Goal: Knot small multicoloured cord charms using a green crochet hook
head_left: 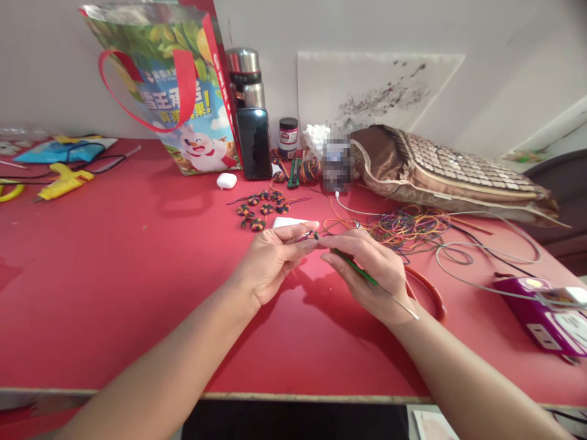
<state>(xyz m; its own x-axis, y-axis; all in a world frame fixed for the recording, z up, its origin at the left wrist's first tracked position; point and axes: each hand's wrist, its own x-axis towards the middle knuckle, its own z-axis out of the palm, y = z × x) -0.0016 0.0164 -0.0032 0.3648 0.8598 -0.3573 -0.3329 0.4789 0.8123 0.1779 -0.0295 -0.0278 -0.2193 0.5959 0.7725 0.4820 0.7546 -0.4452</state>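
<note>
My left hand pinches a small dark piece of yarn work between thumb and fingers, above the middle of the red table. Wrapped in my right hand is a crochet hook with a green grip, its thin metal shaft sticking out past the wrist. The hook's working tip meets the yarn at my left fingertips, too small to make out. Just behind my hands lie several round multicoloured crocheted pieces and a white flat item. To the right spreads a loose tangle of multicoloured yarn.
A tall shopping bag, a steel flask, a phone and a brown beaded cushion line the back. A yellow glue gun lies left. White cable runs to a purple power strip at right.
</note>
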